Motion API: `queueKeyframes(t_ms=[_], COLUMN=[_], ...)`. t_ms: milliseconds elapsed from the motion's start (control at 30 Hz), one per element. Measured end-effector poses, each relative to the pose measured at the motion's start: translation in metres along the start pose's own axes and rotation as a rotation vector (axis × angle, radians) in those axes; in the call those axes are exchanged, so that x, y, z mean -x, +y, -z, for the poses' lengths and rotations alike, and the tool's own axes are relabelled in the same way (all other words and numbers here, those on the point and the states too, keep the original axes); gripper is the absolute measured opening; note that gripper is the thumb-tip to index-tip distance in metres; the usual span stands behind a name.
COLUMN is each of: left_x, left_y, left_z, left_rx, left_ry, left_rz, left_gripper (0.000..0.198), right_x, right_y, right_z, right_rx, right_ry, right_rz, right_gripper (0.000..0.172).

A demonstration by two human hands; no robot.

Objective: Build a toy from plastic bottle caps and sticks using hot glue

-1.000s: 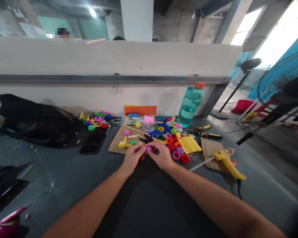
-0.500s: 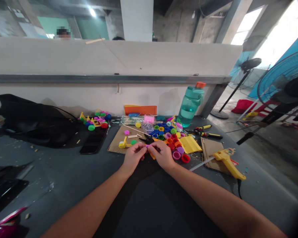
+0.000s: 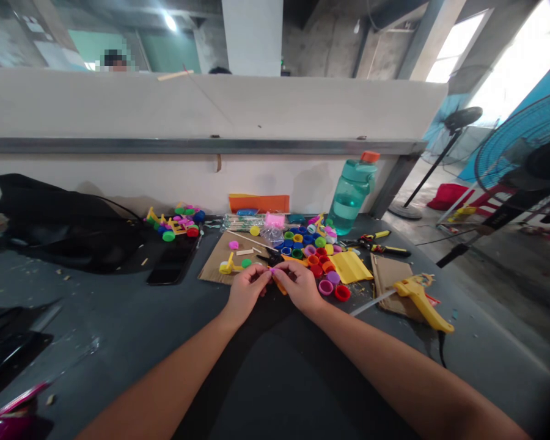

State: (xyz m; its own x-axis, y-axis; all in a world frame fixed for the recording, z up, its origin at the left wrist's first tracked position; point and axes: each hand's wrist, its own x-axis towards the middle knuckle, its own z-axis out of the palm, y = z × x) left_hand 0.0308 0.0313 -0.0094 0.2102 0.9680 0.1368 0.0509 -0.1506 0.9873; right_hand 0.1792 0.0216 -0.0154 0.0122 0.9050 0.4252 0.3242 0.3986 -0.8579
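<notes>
My left hand (image 3: 246, 291) and my right hand (image 3: 300, 287) meet at the middle of the table, fingertips pinched together on a small pink piece (image 3: 272, 270). The fingers mostly cover it, so its kind cannot be made out. Just under my right fingers an orange strip (image 3: 281, 288) shows. Beyond the fingertips lies a black tool (image 3: 275, 258), partly hidden. Left of the hands, a cardboard sheet (image 3: 213, 266) carries a small yellow part (image 3: 228, 266), a green cap (image 3: 246, 263) and a pink bit (image 3: 233, 244). Several coloured bottle caps (image 3: 342, 293) lie close to my right hand.
A yellow glue gun (image 3: 421, 299) rests at right by another cardboard piece (image 3: 389, 275). Pliers (image 3: 385, 249) and a teal bottle (image 3: 351, 198) stand farther back. A phone (image 3: 173, 264), a small colourful assembly (image 3: 178, 223) and a black bag (image 3: 64, 226) are at left.
Both hands keep nearly the same place and pinch. The pink piece between the fingertips shows a slightly different side; the things on the table have not moved.
</notes>
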Motion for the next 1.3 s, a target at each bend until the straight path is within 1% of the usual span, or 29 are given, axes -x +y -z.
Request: queueKeyframes(t_ms=[200, 400, 500, 600, 667, 733, 900, 1000, 1300], left_x=[0.0005, -0.0011, -0.0015, -0.0009, -0.0004, -0.0002, -0.0001, 0.0003, 0.002], left_y=[0.0011, -0.0022, -0.003, -0.0025, -0.0022, -0.0022, -0.0032, -0.0043, -0.0032], left_z=[-0.0011, 0.0001, 0.0005, 0.0005, 0.0002, -0.0004, -0.0011, -0.0001, 0.0012], left_rx=[0.011, 0.012, 0.038, 0.055, 0.059, 0.073, 0.139, 0.128, 0.137], left_ry=[0.039, 0.039, 0.035, 0.036, 0.029, 0.026, 0.093, 0.084, 0.064], left_rz=[0.018, 0.01, 0.011, 0.004, -0.001, -0.01, -0.024, -0.035, -0.032], left_gripper=[0.023, 0.023, 0.023, 0.022, 0.022, 0.024, 0.025, 0.027, 0.024], right_x=[-0.0003, 0.0004, 0.0011, 0.0017, 0.0016, 0.0011, 0.0, 0.0001, 0.0006], right_y=[0.0001, -0.0001, 0.0007, 0.0005, 0.0, -0.0001, 0.0024, 0.0037, 0.0043], right_z=[0.0002, 0.0001, -0.0006, -0.0008, -0.0003, 0.0005, 0.0015, 0.0015, 0.0012], right_rx=[0.02, -0.014, -0.026, 0.017, 0.064, 0.09, 0.105, 0.107, 0.093], right_ry=[0.007, -0.003, -0.011, -0.018, -0.026, -0.022, 0.039, 0.045, 0.058], right_rz=[0.019, -0.005, -0.016, 0.042, 0.101, 0.127, 0.101, 0.093, 0.069], right_gripper=[0.018, 0.018, 0.021, 0.027, 0.024, 0.019, 0.016, 0.017, 0.017])
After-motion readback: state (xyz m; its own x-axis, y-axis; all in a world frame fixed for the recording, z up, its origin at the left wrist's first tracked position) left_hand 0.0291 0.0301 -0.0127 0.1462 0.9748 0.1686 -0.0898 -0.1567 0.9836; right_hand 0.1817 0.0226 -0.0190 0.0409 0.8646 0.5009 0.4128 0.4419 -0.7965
